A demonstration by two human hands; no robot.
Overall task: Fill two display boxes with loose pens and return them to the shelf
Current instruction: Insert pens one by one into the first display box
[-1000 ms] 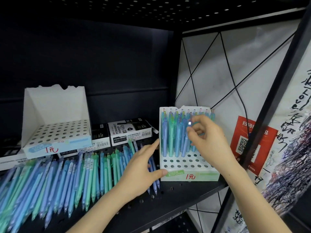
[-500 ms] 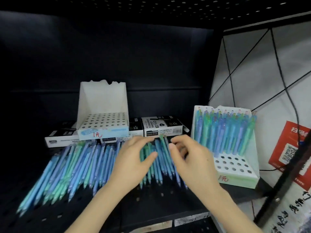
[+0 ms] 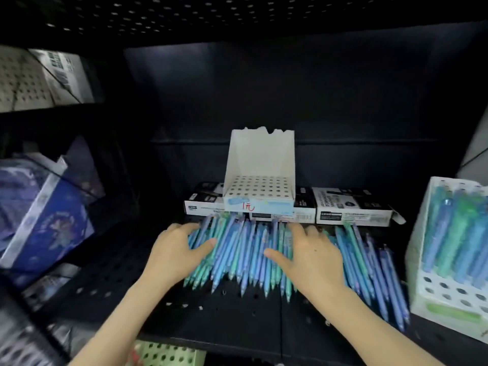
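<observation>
A heap of loose blue and green pens (image 3: 245,249) lies on the black perforated shelf (image 3: 237,313). My left hand (image 3: 177,249) lies on the heap's left side with fingers spread. My right hand (image 3: 314,254) lies flat on the heap to the right of the middle, with more pens spread out beyond it. Behind the pens an empty white display box (image 3: 260,178) with a holed tray stands on flat marker cartons. A second white display box (image 3: 449,260), holding several upright pens in its back rows, stands at the right edge.
Black-and-white marker cartons (image 3: 351,210) line the shelf behind the pens. Blue patterned boxes (image 3: 45,215) lean in the compartment at the left. A green perforated item (image 3: 169,355) shows below the shelf's front edge. The upper shelf hangs dark overhead.
My right hand left the partly filled box and came down onto the loose pens. Both hands moved left along the heap and now lie spread on it. The view swung left.
</observation>
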